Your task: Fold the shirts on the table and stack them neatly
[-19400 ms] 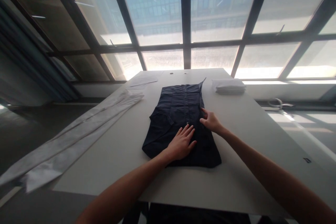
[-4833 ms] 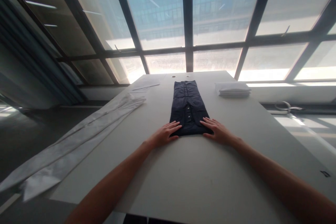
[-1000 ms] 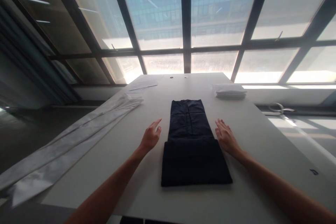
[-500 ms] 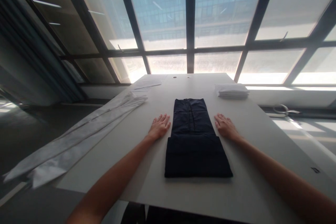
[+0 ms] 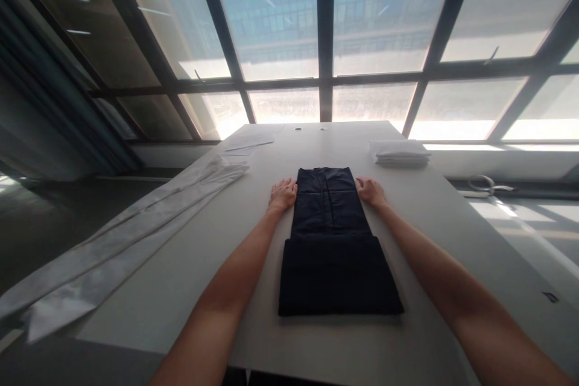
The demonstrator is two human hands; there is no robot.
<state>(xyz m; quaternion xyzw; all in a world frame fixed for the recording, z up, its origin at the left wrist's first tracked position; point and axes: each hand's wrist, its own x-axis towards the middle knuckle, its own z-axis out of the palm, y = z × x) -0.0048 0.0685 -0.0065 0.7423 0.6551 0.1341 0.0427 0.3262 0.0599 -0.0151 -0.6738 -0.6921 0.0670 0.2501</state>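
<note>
A pair of dark navy trousers (image 5: 335, 274) lies folded lengthwise, waistband end away from me, with the near part folded over into a thicker block. Beside the upper left edge, my left hand (image 5: 283, 194) rests palm down, fingers extended, its thumb side touching the cloth. At the opposite edge, my right hand (image 5: 371, 191) has its fingers curled against the side of the trousers; its fingertips are hidden. Both forearms reach forward on either side of the garment.
The white table (image 5: 181, 289) runs away toward tall windows. Along its left edge lies a long crumpled white sheet (image 5: 149, 223), partly hanging over. A stack of folded white cloth (image 5: 400, 153) sits at the far right. A small dark mark (image 5: 550, 297) shows on the right.
Both hands have moved inward and slightly forward, from the table beside the trousers to the garment's upper edges. My right fingers have curled. The view has shifted slightly.
</note>
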